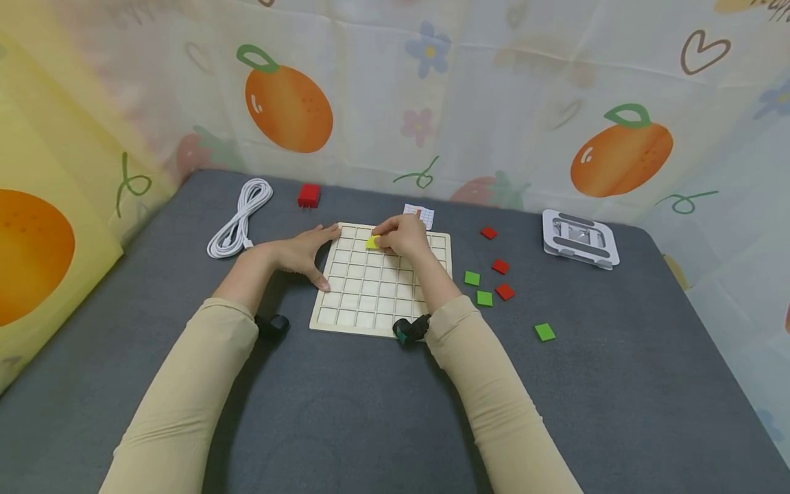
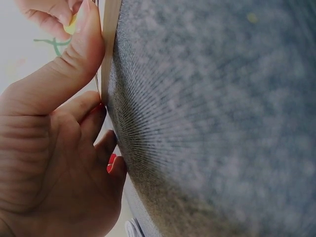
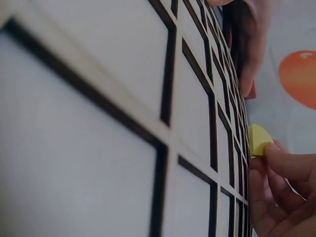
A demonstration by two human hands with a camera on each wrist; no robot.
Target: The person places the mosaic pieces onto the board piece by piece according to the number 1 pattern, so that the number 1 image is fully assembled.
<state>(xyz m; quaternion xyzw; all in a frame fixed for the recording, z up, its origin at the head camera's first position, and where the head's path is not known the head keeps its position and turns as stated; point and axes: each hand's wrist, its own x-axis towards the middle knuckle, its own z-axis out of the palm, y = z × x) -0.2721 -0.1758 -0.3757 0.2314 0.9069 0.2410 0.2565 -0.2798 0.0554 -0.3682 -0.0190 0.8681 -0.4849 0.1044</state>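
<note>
A pale wooden grid board [image 1: 358,302] with square cells lies flat on the grey table. My right hand [image 1: 404,237] is over its far part, pinching a yellow tile [image 1: 372,242] between thumb and fingers. In the right wrist view the tile [image 3: 258,140] stands tilted at the board's surface; whether its lower edge sits in a cell I cannot tell. My left hand [image 1: 299,254] is spread along the board's left edge. Its thumb and fingertips touch that edge, and the left wrist view shows the thumb [image 2: 81,54] against the board's wooden side [image 2: 109,44].
Right of the board lie green tiles [image 1: 545,332] and red tiles [image 1: 505,292]. A small printed grid card [image 1: 426,215] sits behind it. Farther out are a coiled white cable [image 1: 237,223], a red plug adapter [image 1: 308,195] and a grey-white folded stand [image 1: 580,240]. A patterned curtain [image 1: 370,89] hangs behind.
</note>
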